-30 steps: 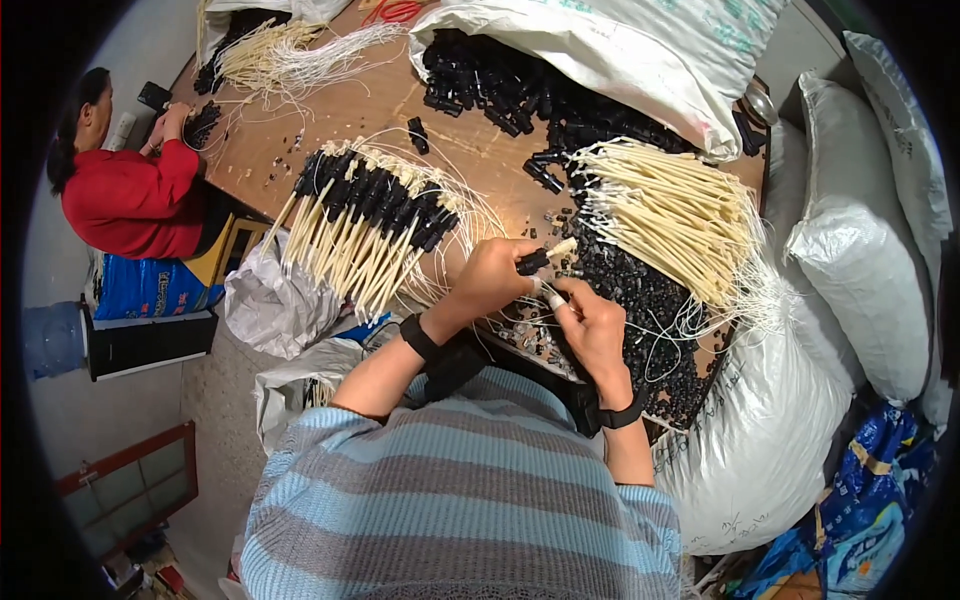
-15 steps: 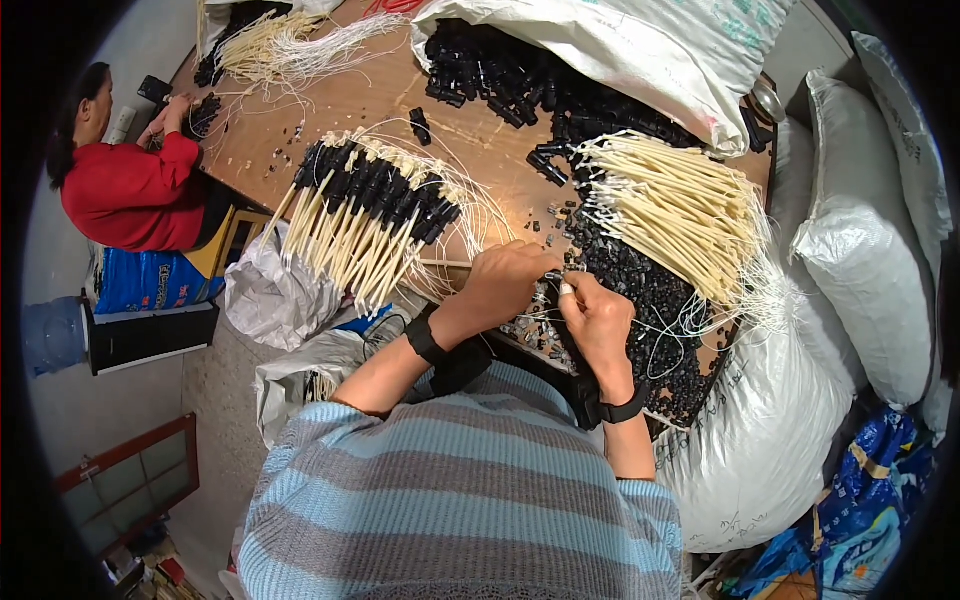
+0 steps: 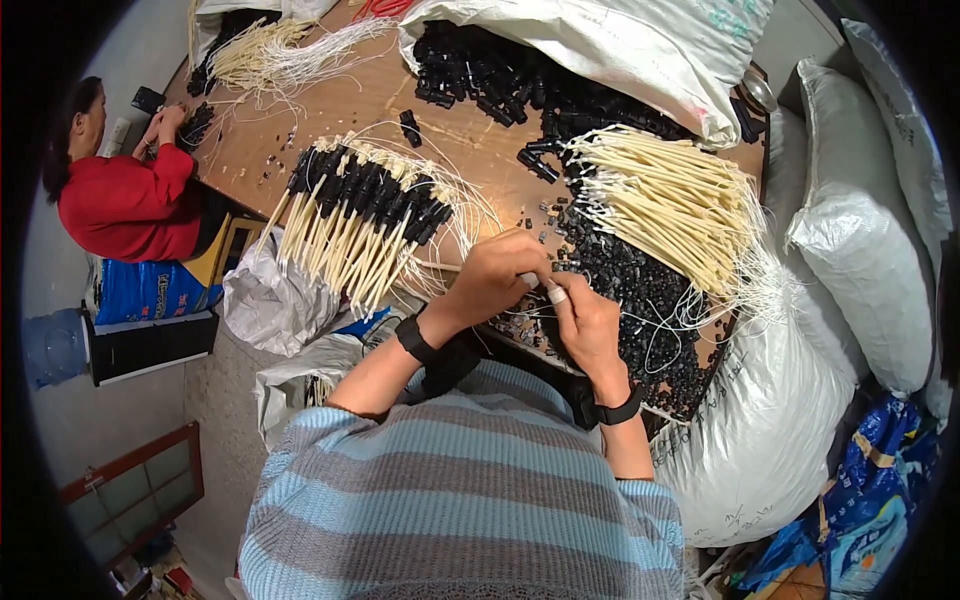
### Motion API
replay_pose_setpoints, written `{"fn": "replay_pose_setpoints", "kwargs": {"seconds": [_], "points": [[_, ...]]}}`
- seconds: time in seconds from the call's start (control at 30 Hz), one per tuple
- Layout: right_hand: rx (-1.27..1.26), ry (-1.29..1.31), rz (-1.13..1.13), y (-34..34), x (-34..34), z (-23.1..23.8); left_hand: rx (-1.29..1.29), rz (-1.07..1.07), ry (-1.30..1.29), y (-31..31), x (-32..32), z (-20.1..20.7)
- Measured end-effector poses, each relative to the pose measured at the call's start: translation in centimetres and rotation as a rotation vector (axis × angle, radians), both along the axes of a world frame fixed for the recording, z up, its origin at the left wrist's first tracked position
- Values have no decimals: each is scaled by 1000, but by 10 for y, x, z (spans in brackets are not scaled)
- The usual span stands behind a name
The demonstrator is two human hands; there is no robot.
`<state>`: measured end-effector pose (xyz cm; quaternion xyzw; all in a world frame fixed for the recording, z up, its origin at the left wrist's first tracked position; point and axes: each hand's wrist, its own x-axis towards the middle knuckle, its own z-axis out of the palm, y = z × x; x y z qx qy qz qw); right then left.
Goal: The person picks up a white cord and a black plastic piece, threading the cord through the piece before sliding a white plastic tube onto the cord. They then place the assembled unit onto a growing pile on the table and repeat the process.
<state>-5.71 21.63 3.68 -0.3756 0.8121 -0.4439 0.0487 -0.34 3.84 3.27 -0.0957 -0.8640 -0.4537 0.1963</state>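
Left hand (image 3: 494, 277) rolled over, gripping slim cream tube (image 3: 439, 266); right hand (image 3: 590, 325) pinched, contents unclear.

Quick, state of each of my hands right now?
Left hand: closed, holding a cream tube.
Right hand: closed in a pinch; what's in it can't be told.

At the left side, a pale grey wall (image 3: 60, 245) is seen, and a speckled grey floor (image 3: 222, 415) is shown below. A reddish-brown wooden frame (image 3: 196, 465) with glass panes (image 3: 125, 500) is placed at the lower left. A large blue water bottle (image 3: 55, 345) is set against a black cabinet (image 3: 150, 348). By warm light, the brown wooden tabletop (image 3: 355, 100) is brightened near its middle.
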Motion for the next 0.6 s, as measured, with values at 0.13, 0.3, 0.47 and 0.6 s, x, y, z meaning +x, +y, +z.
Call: {"fn": "replay_pose_setpoints", "kwargs": {"seconds": [0.13, 0.3, 0.47, 0.6], "points": [[27, -169, 82, 6, 2, -4, 171, -48, 45, 4, 8, 0], [-107, -435, 75, 7, 2, -12, 253, -148, -53, -3, 7, -5], [-114, -481, -163, 8, -2, -14, 116, -26, -262, -21, -22, -16], [-147, -586, -256, 10, -6, -18, -275, 71, -50, -36, -56, -42]]}}
